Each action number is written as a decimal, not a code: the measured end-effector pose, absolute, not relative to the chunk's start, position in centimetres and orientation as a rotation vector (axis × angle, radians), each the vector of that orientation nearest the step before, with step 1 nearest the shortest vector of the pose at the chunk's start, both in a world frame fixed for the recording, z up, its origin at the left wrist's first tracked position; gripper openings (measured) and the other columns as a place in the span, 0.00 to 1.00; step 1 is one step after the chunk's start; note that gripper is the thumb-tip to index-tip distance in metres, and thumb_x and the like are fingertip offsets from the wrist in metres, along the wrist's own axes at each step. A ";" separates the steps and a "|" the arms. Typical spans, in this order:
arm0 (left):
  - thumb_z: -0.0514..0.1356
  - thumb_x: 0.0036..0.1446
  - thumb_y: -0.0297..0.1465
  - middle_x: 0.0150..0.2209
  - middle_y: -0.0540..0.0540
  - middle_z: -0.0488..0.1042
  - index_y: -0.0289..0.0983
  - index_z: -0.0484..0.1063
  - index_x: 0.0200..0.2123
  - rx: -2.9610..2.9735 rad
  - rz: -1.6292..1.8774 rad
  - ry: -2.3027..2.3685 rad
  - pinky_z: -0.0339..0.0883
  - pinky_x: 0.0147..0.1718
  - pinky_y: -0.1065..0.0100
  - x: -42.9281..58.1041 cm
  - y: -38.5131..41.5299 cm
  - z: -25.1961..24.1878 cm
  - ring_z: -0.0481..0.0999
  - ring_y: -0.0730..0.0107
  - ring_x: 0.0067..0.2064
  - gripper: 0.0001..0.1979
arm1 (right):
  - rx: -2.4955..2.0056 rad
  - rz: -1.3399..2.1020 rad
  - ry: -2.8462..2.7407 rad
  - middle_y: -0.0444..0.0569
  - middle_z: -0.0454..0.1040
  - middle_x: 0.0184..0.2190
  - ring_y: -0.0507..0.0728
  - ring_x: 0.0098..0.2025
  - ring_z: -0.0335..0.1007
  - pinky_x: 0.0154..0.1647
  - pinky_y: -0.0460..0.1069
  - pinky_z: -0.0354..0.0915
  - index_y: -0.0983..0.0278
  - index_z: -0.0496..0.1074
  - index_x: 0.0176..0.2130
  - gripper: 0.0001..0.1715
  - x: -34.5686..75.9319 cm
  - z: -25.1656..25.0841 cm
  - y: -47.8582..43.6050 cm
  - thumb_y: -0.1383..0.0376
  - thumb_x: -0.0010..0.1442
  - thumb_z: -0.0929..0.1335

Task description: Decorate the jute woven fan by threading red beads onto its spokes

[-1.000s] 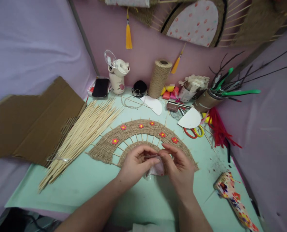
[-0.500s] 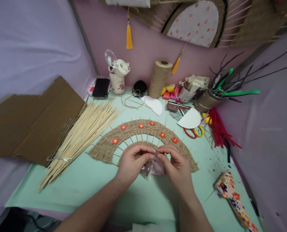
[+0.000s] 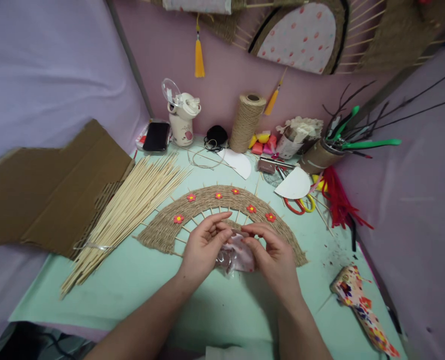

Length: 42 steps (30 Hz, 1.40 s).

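Note:
A small clear plastic bag [image 3: 240,256] with something pinkish inside hangs between my hands, above the near edge of a woven twine fan [image 3: 158,235]. My right hand [image 3: 277,252] pinches the bag's upper right edge between thumb and fingers. My left hand [image 3: 203,247] is at the bag's left side, its index finger raised away from the thumb; the thumb tip lies close to the plastic. Red flowers with yellow centres dot the fan's curved band, and thin sticks cross its gap. My hands and the bag hide the fan's lower middle.
Bundled wooden sticks [image 3: 128,200] and cardboard [image 3: 65,195] lie at left. Behind the fan stand a white bottle [image 3: 181,125] and a twine spool [image 3: 247,122]. Scissors [image 3: 299,205], a tool holder [image 3: 317,156] and a floral-patterned glue gun [image 3: 361,305] are at right.
My left index finger has lifted off the bag's top and opened away from the thumb. More of the bag's pinkish contents shows. My right hand keeps its pinch.

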<state>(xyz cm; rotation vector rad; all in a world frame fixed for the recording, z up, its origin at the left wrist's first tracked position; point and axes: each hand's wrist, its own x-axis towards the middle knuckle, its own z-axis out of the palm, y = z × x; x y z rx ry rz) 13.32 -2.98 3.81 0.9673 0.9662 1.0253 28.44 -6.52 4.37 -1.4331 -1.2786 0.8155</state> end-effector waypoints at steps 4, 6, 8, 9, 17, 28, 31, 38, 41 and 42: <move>0.61 0.57 0.33 0.28 0.52 0.71 0.38 0.72 0.49 1.043 1.033 0.982 0.67 0.32 0.73 13.2 -3.0 3.6 0.71 0.77 0.29 0.15 | -1.446 0.860 -1.264 0.48 0.77 0.36 0.56 0.39 0.72 0.42 0.50 0.68 0.60 0.78 0.37 0.08 28.3 4.4 -6.5 0.64 0.55 0.70; 0.60 0.58 0.33 0.28 0.52 0.71 0.38 0.72 0.49 1.069 1.032 0.996 0.67 0.32 0.73 13.1 -3.1 3.6 0.71 0.77 0.29 0.15 | -1.443 0.907 -1.251 0.48 0.77 0.36 0.55 0.39 0.72 0.42 0.50 0.68 0.60 0.77 0.38 0.09 28.3 4.4 -6.5 0.63 0.55 0.70; 0.61 0.56 0.33 0.29 0.52 0.72 0.38 0.72 0.49 1.082 1.035 1.002 0.67 0.33 0.74 13.1 -3.0 3.8 0.71 0.77 0.30 0.16 | -1.426 0.985 -1.226 0.48 0.78 0.37 0.56 0.39 0.73 0.42 0.50 0.69 0.60 0.77 0.39 0.10 28.3 4.3 -6.5 0.62 0.54 0.71; 0.62 0.55 0.32 0.30 0.52 0.72 0.38 0.72 0.49 1.083 1.036 1.002 0.67 0.33 0.74 13.1 -3.0 3.9 0.72 0.77 0.31 0.16 | -1.414 1.028 -1.207 0.48 0.78 0.37 0.56 0.39 0.73 0.42 0.50 0.69 0.60 0.77 0.39 0.11 28.3 4.3 -6.5 0.61 0.54 0.71; 0.67 0.48 0.34 0.31 0.48 0.75 0.35 0.74 0.39 0.981 0.793 1.037 0.68 0.31 0.74 13.0 -2.5 5.1 0.74 0.75 0.31 0.14 | -1.360 1.152 -1.071 0.49 0.79 0.34 0.55 0.35 0.74 0.38 0.50 0.70 0.62 0.77 0.35 0.10 29.1 4.4 -6.3 0.59 0.53 0.71; 0.65 0.49 0.30 0.29 0.51 0.75 0.36 0.72 0.42 1.261 0.668 0.949 0.68 0.32 0.73 13.9 -0.8 6.9 0.74 0.74 0.32 0.15 | -1.456 1.010 -1.127 0.48 0.79 0.35 0.56 0.38 0.72 0.43 0.51 0.67 0.61 0.77 0.35 0.10 31.0 5.3 -7.4 0.59 0.54 0.70; 0.65 0.49 0.29 0.31 0.49 0.76 0.36 0.73 0.43 1.324 0.596 0.933 0.68 0.35 0.71 14.6 -0.3 7.1 0.76 0.73 0.34 0.16 | -1.509 0.936 -1.166 0.48 0.79 0.35 0.57 0.37 0.72 0.43 0.51 0.66 0.61 0.77 0.34 0.09 31.8 5.2 -8.0 0.59 0.54 0.69; 0.65 0.49 0.30 0.43 0.41 0.79 0.36 0.73 0.44 1.240 0.437 0.928 0.70 0.37 0.67 15.8 -0.1 6.3 0.78 0.67 0.40 0.17 | -1.546 0.888 -1.141 0.49 0.79 0.35 0.57 0.36 0.72 0.40 0.51 0.66 0.62 0.78 0.35 0.10 33.5 4.2 -9.1 0.60 0.55 0.69; 0.63 0.49 0.29 0.41 0.42 0.80 0.36 0.74 0.43 1.345 0.429 0.903 0.69 0.40 0.66 16.3 0.2 6.0 0.79 0.65 0.42 0.15 | -1.546 0.899 -1.119 0.50 0.80 0.35 0.57 0.36 0.73 0.40 0.51 0.67 0.62 0.78 0.36 0.11 33.9 3.8 -9.4 0.59 0.55 0.69; 0.63 0.50 0.29 0.40 0.42 0.81 0.36 0.74 0.44 1.403 0.418 0.903 0.69 0.41 0.66 16.5 0.4 6.0 0.79 0.65 0.42 0.15 | -1.548 0.903 -1.115 0.50 0.80 0.35 0.58 0.36 0.73 0.39 0.52 0.67 0.62 0.78 0.36 0.11 34.0 3.7 -9.4 0.59 0.55 0.69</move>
